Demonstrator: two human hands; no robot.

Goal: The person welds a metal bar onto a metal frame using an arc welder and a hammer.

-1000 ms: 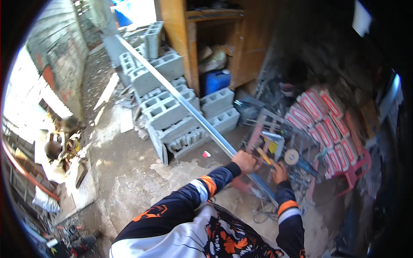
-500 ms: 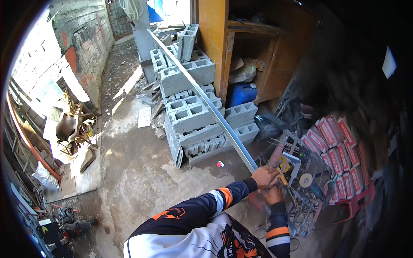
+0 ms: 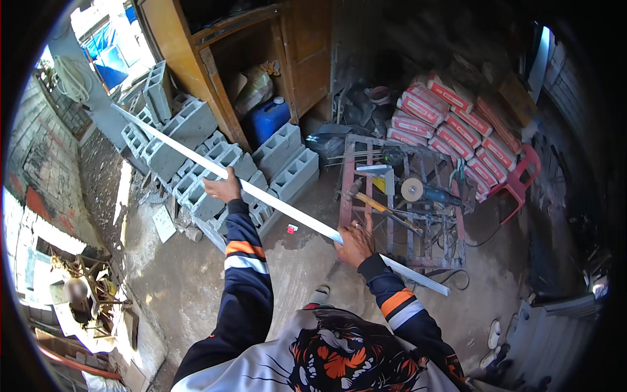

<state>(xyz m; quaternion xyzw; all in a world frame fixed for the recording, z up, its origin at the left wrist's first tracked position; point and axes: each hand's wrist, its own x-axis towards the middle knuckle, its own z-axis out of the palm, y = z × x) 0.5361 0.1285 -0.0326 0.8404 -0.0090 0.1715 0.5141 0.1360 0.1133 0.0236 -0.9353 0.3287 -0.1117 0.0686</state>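
A long, pale metal channel runs slantwise across my front, from over the stacked hollow blocks down to the lower right. My left hand grips it around its middle. Nearer its close end, my right hand is closed round it, the end sticking out past my wrist. Just beyond the right hand is a worn metal frame on the floor. On that frame lie an angle grinder with a round disc and a hammer with a wooden handle.
A wooden cabinet stands behind the blocks with a blue jug by it. Red-and-white sacks are piled at the right, beside a red plastic chair. Corrugated sheets lie lower right; scrap wood fills the lower left.
My hands, close together at the channel's near end before, are now spread along it, the left farther up. The view has swung right, and the channel's near end now shows beyond my right wrist.
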